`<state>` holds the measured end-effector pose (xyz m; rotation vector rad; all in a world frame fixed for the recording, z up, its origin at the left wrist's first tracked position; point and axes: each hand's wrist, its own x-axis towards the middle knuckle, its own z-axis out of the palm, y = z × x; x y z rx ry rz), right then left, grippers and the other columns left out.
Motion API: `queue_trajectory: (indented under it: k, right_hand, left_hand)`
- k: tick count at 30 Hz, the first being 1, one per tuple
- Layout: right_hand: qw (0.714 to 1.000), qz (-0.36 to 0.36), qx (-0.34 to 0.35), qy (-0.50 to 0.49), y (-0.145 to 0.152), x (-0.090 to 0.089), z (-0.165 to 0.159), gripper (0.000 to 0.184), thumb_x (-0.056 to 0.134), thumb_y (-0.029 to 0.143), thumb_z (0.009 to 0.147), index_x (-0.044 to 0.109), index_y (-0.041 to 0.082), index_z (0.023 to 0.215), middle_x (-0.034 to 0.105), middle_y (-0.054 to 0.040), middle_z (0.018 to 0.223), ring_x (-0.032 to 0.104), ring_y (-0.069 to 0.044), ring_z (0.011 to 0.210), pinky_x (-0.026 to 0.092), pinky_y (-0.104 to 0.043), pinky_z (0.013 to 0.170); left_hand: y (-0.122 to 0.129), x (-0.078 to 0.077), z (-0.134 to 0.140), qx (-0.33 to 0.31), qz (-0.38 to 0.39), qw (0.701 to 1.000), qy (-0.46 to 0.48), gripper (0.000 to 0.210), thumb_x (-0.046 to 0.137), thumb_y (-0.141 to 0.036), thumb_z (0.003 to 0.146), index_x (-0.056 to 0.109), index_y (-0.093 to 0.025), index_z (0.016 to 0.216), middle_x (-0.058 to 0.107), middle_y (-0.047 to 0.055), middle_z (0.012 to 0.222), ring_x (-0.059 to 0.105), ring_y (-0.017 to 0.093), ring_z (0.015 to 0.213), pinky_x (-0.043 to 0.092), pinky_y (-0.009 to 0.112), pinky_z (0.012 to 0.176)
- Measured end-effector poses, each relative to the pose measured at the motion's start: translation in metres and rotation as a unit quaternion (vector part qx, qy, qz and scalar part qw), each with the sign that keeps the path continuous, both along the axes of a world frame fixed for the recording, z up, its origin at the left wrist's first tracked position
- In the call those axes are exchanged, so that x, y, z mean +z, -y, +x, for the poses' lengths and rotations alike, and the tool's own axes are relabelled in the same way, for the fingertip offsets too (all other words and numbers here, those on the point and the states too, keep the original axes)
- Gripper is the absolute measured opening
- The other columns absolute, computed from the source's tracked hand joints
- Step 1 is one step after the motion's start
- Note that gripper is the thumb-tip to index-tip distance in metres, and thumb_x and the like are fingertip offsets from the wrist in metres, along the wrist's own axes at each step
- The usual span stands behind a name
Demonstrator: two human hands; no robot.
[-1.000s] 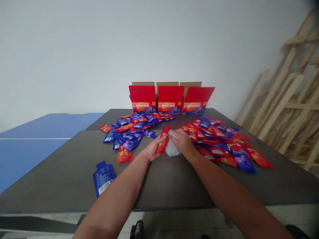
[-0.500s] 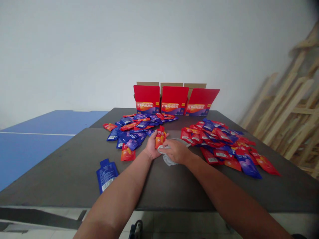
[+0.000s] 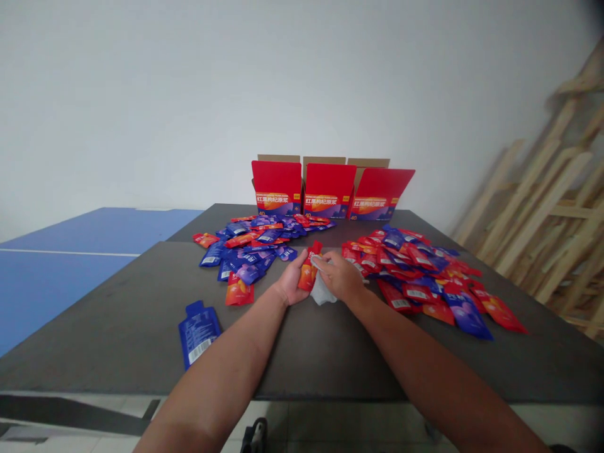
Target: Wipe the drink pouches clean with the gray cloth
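Note:
Between my hands, above the dark table (image 3: 141,314), is a red-orange pouch (image 3: 308,272). My left hand (image 3: 291,282) grips it along its left side, with the printed front showing. My right hand (image 3: 340,274) pinches a whitish cloth or tissue (image 3: 323,293), its fingers against the pouch's right edge. Part of the cloth hangs below the right fingers. A pile of red and blue pouches (image 3: 252,255) lies beyond my left hand, and another pile (image 3: 415,264) spreads to the right of my right hand. One blue pouch (image 3: 199,332) lies alone beside my left forearm, its barcode side up.
Three red cartons with raised flaps, a left one (image 3: 278,189), a middle one (image 3: 328,192) and a right one (image 3: 380,195), stand at the table's back. A blue table-tennis table (image 3: 94,233) adjoins on the left. Wooden frames (image 3: 557,207) lean at the right.
The red-orange pouch has shifted slightly right and tilted in my left hand. My right hand with the cloth has moved up along the pouch's right edge, and the cloth is more bunched.

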<state>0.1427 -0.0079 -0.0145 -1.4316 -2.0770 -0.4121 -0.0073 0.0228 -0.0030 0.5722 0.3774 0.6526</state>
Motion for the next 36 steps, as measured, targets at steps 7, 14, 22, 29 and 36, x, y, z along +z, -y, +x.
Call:
queue_trajectory:
  k: [7,14,22,29,36]
  right_hand:
    - [0.995,-0.029,-0.08,-0.051,-0.006,0.001,0.008,0.038,0.052,0.021,0.087,0.061,0.023,0.123,0.06,-0.0097,0.107,0.057,-0.019,0.087,0.046,-0.028,0.073]
    - [0.997,0.026,0.065,0.017,0.004,0.002,0.0,0.037,0.053,0.019,0.086,0.062,0.028,0.12,0.06,-0.0072,0.106,0.056,-0.018,0.089,0.044,-0.027,0.076]
    - [0.97,0.069,0.219,0.075,0.014,0.001,-0.018,0.028,0.056,0.021,0.087,0.068,0.028,0.111,0.062,-0.0062,0.101,0.055,-0.018,0.09,0.041,-0.029,0.082]
    - [0.983,0.016,0.167,0.076,0.015,0.006,-0.018,0.032,0.054,0.019,0.087,0.067,0.03,0.114,0.063,-0.0055,0.102,0.056,-0.017,0.089,0.043,-0.028,0.081]
    - [0.995,0.027,0.089,0.023,0.011,0.004,-0.014,0.038,0.054,0.015,0.085,0.064,0.028,0.12,0.063,-0.0069,0.103,0.057,-0.019,0.091,0.046,-0.029,0.079]
  left_hand:
    - [0.0,-0.001,0.0,-0.001,-0.022,1.0,-0.007,0.042,0.045,-0.047,0.091,0.064,-0.012,0.106,0.071,0.011,0.086,0.068,0.021,0.082,0.051,0.031,0.079]
    - [-0.013,-0.005,-0.007,0.074,-0.038,0.997,0.0,0.042,0.05,-0.052,0.087,0.064,-0.013,0.09,0.069,0.008,0.076,0.065,0.018,0.066,0.051,0.028,0.063]
    - [-0.015,-0.008,-0.006,0.066,-0.051,0.996,-0.039,0.056,0.049,-0.066,0.081,0.066,-0.013,0.086,0.067,0.01,0.074,0.066,0.023,0.073,0.052,0.035,0.073]
    - [-0.007,-0.004,-0.004,0.041,-0.032,0.998,-0.043,0.045,0.05,-0.054,0.085,0.067,-0.012,0.086,0.067,0.009,0.07,0.067,0.022,0.071,0.051,0.031,0.07]
    - [-0.002,-0.004,0.001,0.014,-0.032,0.999,-0.04,0.036,0.053,-0.047,0.085,0.067,-0.014,0.086,0.07,0.009,0.077,0.069,0.024,0.079,0.052,0.032,0.074]
